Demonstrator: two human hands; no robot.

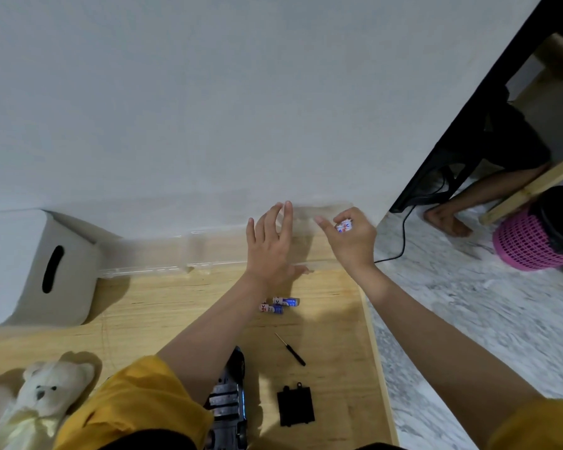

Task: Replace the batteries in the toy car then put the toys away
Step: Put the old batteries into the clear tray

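Observation:
My left hand [271, 246] reaches forward with straight fingers against a clear plastic box [163, 251] at the wall. My right hand [350, 237] is raised beside it and its curled fingers hold a small white, blue and red battery [343, 227]. Two more batteries [279, 305] lie on the wooden table under my left wrist. The toy car [229, 404] lies upside down near me with its battery bay uncovered, partly hidden by my left arm. Its black battery cover [295, 406] and a small black screwdriver [290, 349] lie to the car's right.
A white storage bin [30, 267] with a slot handle stands at the back left. A cream teddy bear [43, 404] lies at the near left. The table edge [376, 352] runs down the right. Beyond it are a marble floor, a pink basket [533, 235] and a person's bare foot [446, 220].

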